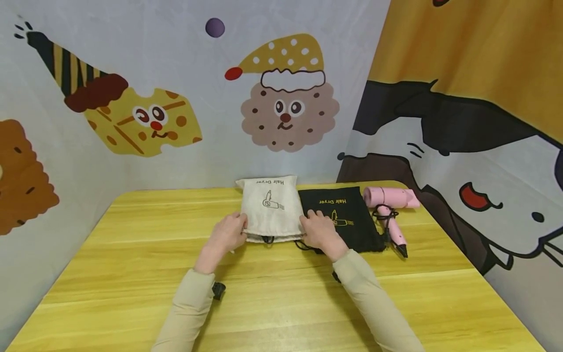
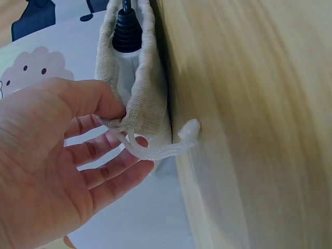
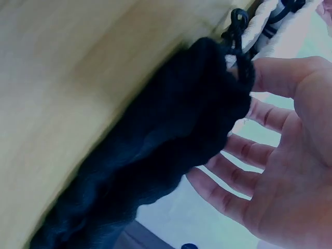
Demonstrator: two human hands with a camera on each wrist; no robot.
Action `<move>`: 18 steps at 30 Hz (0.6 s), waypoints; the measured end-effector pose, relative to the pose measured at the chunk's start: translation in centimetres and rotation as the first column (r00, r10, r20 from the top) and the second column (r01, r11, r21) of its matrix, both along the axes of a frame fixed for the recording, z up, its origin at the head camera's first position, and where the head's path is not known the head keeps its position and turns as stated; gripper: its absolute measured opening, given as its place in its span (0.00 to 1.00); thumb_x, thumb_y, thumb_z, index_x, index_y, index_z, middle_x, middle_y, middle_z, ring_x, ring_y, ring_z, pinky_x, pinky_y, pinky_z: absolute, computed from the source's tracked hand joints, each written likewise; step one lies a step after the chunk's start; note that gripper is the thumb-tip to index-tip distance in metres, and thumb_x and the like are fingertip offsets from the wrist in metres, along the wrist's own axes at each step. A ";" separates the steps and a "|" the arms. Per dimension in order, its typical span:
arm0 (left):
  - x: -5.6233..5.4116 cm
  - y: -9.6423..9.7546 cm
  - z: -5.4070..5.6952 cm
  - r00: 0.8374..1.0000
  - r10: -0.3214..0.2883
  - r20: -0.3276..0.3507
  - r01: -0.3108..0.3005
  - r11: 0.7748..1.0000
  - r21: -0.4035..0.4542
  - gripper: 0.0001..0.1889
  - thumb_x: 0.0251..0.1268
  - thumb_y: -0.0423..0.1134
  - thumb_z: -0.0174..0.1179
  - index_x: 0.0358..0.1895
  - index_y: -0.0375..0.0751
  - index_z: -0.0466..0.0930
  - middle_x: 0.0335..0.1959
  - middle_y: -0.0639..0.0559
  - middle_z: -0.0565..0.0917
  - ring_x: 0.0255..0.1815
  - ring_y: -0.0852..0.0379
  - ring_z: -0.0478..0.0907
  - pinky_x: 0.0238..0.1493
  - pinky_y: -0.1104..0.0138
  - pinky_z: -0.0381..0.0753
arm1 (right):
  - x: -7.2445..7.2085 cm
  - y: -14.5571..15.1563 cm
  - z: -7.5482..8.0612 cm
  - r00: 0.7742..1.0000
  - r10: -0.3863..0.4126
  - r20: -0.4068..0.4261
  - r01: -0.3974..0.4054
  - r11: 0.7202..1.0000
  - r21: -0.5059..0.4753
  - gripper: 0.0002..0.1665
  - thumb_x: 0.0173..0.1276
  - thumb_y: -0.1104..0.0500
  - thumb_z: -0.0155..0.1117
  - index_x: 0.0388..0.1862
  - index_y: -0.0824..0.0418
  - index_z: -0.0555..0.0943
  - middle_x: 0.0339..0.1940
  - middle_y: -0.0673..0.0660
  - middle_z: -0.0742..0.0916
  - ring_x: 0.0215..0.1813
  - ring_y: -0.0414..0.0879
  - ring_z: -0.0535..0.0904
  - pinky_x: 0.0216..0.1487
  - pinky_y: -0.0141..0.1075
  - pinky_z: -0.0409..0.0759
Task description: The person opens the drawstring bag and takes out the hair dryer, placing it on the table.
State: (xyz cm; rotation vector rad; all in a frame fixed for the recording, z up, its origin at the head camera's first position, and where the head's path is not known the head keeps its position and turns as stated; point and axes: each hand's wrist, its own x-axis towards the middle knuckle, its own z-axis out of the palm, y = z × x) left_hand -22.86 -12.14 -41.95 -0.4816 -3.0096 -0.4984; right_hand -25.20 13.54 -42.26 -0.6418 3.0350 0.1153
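Observation:
A white drawstring bag [image 1: 272, 208] printed "Hair Dryer" lies near the table's back edge. At its left corner my left hand [image 1: 228, 231] pinches the gathered mouth; in the left wrist view the thumb presses on the cloth beside a knotted white drawstring [image 2: 161, 151]. Inside the open mouth, a white handle [image 2: 127, 72] with a black cord sleeve [image 2: 127, 31] shows. My right hand [image 1: 321, 230] grips the white bag's right corner, its fingertips partly hidden. Close by that hand, a black drawstring bag [image 1: 354, 208] lies flat, and its black cord [image 3: 237, 31] crosses the thumb tip.
Right of the black bag lies a pink hair dryer [image 1: 389, 197], its handle pointing toward me and its black cord [image 1: 383, 213] bundled. The wooden table [image 1: 145, 254] ends at a cartoon-printed backdrop [image 1: 176, 168] behind the bags.

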 end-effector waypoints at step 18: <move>0.5 0.3 0.8 1.000 -0.015 -0.018 0.016 1.000 0.011 0.07 0.58 0.36 0.62 0.29 0.41 0.73 0.27 0.50 0.74 0.26 0.57 0.70 0.26 0.67 0.72 | 0.6 -4.6 -0.1 0.889 0.311 -0.336 -0.348 0.936 -0.052 0.03 0.64 0.56 0.63 0.30 0.51 0.79 0.26 0.47 0.80 0.26 0.43 0.74 0.23 0.34 0.70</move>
